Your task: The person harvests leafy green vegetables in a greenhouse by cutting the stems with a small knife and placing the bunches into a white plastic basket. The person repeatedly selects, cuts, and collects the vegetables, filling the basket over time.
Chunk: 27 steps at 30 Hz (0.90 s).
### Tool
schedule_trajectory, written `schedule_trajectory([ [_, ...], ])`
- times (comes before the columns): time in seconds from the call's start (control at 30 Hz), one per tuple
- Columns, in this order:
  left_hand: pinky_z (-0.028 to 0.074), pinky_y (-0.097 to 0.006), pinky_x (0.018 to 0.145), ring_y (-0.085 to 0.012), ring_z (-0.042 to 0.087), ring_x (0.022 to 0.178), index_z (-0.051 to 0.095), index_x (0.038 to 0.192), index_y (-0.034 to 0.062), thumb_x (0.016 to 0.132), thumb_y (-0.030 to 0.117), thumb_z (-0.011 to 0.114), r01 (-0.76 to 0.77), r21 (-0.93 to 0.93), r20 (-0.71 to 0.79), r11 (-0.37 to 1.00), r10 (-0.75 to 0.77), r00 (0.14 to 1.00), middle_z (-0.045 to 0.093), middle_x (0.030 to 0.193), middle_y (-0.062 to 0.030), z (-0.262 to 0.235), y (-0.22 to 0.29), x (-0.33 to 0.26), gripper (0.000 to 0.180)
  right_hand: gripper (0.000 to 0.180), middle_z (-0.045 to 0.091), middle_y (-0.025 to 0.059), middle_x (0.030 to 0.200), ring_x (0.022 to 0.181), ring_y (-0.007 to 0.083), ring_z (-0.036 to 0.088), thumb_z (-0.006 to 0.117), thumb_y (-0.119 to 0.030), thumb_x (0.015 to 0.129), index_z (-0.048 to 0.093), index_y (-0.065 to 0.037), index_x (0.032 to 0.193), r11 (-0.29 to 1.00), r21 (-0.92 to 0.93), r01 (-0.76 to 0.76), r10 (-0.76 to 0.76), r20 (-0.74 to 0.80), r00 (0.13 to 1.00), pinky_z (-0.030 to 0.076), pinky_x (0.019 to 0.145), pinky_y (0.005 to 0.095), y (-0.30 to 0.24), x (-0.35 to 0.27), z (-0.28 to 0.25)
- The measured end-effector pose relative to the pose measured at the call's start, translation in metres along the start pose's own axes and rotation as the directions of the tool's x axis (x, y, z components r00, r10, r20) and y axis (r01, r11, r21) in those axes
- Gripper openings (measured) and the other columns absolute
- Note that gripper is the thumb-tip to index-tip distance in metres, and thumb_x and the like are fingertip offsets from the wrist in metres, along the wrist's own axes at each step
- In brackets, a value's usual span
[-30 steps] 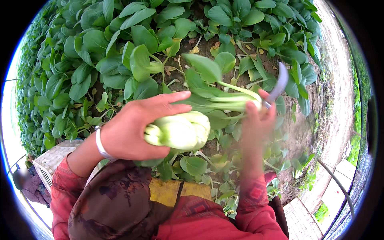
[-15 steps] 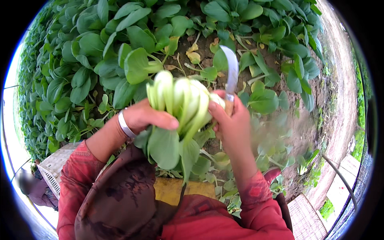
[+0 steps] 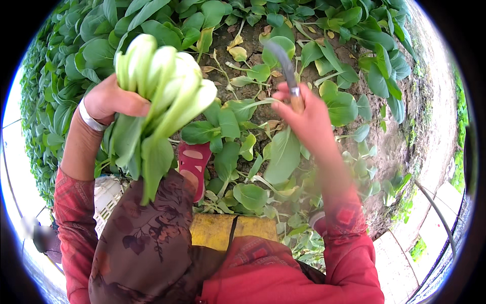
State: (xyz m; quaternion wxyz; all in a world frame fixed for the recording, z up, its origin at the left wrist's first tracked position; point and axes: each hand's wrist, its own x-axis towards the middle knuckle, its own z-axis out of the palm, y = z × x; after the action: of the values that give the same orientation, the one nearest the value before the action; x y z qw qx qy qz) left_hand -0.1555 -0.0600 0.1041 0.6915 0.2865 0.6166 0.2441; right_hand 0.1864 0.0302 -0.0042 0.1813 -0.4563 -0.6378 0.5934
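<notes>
On the left, my left hand (image 3: pixel 114 101) is closed around a bunch of bok choy (image 3: pixel 164 76), pale stem bases up and green leaves hanging down over my knee. My right hand (image 3: pixel 304 111) grips the wooden handle of a sickle (image 3: pixel 286 63), whose curved blade points away from me and is slightly blurred. Apart from the bunch, this hand is over the soil at centre right. A broad green leaf (image 3: pixel 284 157) shows just below my right hand; whether my fingers touch it I cannot tell.
Leafy bok choy plants (image 3: pixel 81 61) grow thickly at the far side and left. Loose and yellowed leaves (image 3: pixel 238 53) litter the soil. A yellow board (image 3: pixel 210 230) lies in front of me, a white crate (image 3: pixel 109 200) at lower left. Another person (image 3: pixel 48 240) is at the left edge.
My left hand has moved left with the bok choy. My right hand, earlier at the bunch's stem side, has drawn away to the right with the sickle.
</notes>
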Motion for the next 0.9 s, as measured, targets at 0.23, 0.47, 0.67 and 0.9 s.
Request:
schedule_trajectory([
  [0.23,0.05,-0.032,0.093,-0.016,0.061,0.104,0.058,0.125,-0.0019,0.068,0.009,0.074,-0.107,0.364,0.432,0.925,-0.066,0.9,0.059,0.132,-0.0131,0.075,0.001,0.044,0.06,0.038,0.064,0.0239,0.105,0.092,0.0384,0.064,0.058,-0.018,0.096,0.054,0.0,0.129,0.978,-0.209,-0.002,0.041,0.183,0.982,0.052,0.081,0.0422,0.062,-0.067,0.026],
  [0.47,0.054,-0.032,0.079,-0.0176,0.066,0.085,0.062,0.113,-0.0025,0.067,0.015,0.073,0.131,0.664,0.29,0.736,-0.415,0.862,0.071,0.098,-0.0122,0.064,-0.044,0.072,0.051,0.04,0.064,0.0237,0.107,0.092,0.0428,0.063,0.052,-0.016,0.097,0.05,-0.004,0.135,0.957,-0.289,-0.014,0.075,0.2,0.977,0.052,0.079,0.0496,0.097,-0.091,0.074],
  [0.67,0.052,-0.034,0.08,-0.0199,0.065,0.083,0.061,0.109,-0.0009,0.065,0.018,0.074,0.212,0.65,0.25,0.729,-0.469,0.847,0.07,0.093,-0.0111,0.06,-0.069,0.052,0.05,0.039,0.063,0.0247,0.107,0.088,0.0451,0.063,0.05,-0.017,0.098,0.05,-0.005,0.136,0.968,-0.251,0.018,0.011,0.115,0.993,0.051,0.077,0.0509,0.109,-0.101,0.091],
  [0.9,0.052,-0.034,0.078,-0.0202,0.065,0.083,0.06,0.111,-0.0003,0.064,0.02,0.074,0.188,0.649,0.239,0.737,-0.432,0.87,0.07,0.093,-0.0119,0.058,-0.079,0.046,0.053,0.041,0.063,0.0251,0.106,0.085,0.0469,0.062,0.048,-0.019,0.099,0.048,-0.005,0.137,0.942,-0.336,-0.01,0.064,0.151,0.987,0.051,0.076,0.053,0.112,-0.093,0.103],
])
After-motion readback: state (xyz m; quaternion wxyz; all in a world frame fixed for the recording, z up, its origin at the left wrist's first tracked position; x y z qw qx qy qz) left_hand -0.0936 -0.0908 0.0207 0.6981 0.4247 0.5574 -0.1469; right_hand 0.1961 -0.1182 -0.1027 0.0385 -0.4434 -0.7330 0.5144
